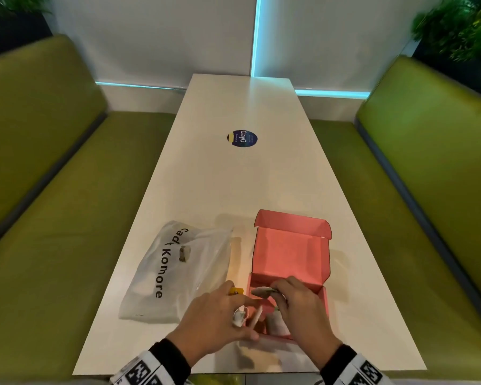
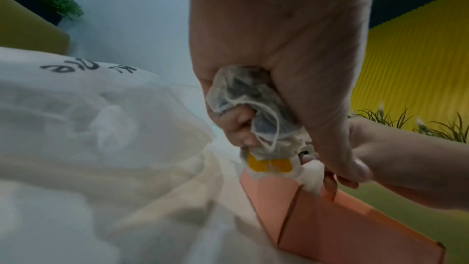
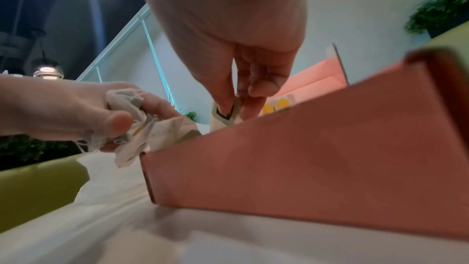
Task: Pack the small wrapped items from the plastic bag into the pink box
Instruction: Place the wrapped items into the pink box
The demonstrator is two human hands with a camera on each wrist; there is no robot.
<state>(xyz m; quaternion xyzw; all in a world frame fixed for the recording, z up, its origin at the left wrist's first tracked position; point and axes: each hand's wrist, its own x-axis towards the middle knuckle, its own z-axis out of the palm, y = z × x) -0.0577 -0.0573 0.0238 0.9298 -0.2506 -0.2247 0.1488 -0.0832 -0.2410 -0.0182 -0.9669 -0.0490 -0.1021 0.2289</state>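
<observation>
White tabletop (image 1: pixel 242 190) running long between two green benches (image 1: pixel 53 190), with a round dark sticker (image 1: pixel 242 138) well up the middle. Clear plastic bag (image 1: pixel 175 270) lying flat on the near left part, black lettering across it, one small wrapped item (image 1: pixel 185 253) visible through the film. Pink box (image 1: pixel 290 254) just right of the bag, lid thrown back and standing open, tray at the near end under both hands. Pale packet (image 1: pixel 277 323) standing inside the tray near the front wall.

Left hand (image 1: pixel 220 320) at the tray's left edge, fingers curled round a crumpled bunch of tea bags (image 2: pixel 250 103), gauzy white with dark contents; a yellow tag (image 2: pixel 269 165) hanging below the fist, over the box's left wall. Seen from the right wrist, that bunch (image 3: pixel 134 119) spilling out of the fist right at the box's corner.

Right hand (image 1: pixel 300 307) over the tray, thumb and fingertips pinching a single grey-white tea bag (image 1: pixel 263 291) above the opening. From the right wrist, fingertips (image 3: pixel 225 97) pointing down into the box, nipping the top of a packet (image 3: pixel 224 116); yellow tags (image 3: pixel 275 105) showing just beyond them.
</observation>
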